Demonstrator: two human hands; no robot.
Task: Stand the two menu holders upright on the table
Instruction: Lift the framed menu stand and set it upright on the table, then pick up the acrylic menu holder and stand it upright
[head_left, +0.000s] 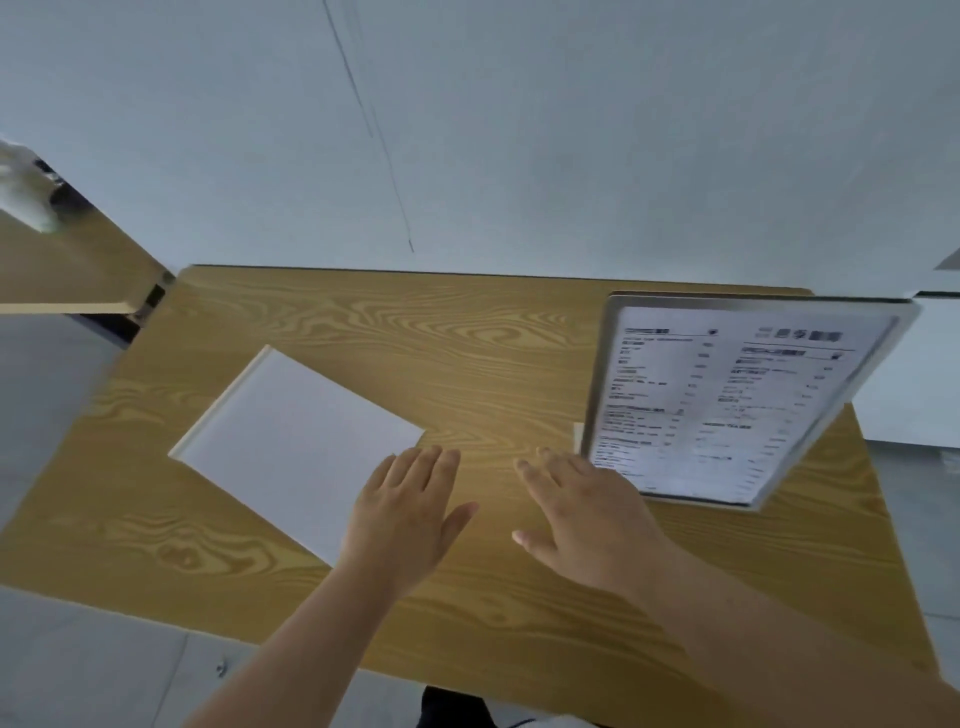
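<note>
Standing holder: the printed menu holder (737, 400) is up on its base at the right side of the wooden table (467, 332), leaning back a touch, sheet facing the wearer.
Flat holder: the blank menu holder (296, 447) lies face-down on the left, skewed to the table edges.
Left hand (402, 525): fingers flat and spread, gripping nothing, palm over the flat holder's near corner; contact can't be told.
Right hand (582, 512): open too, fingers splayed, empty, just beside the standing holder's lower left corner.
Progress: one up, one to go, by my read.
Risk: that right hand is close; a stray brush could topple the upright one. The flat one may slide on smooth wood rather than lift.
Contents: a printed sheet in the standing holder; the flat one's insert isn't visible.
</note>
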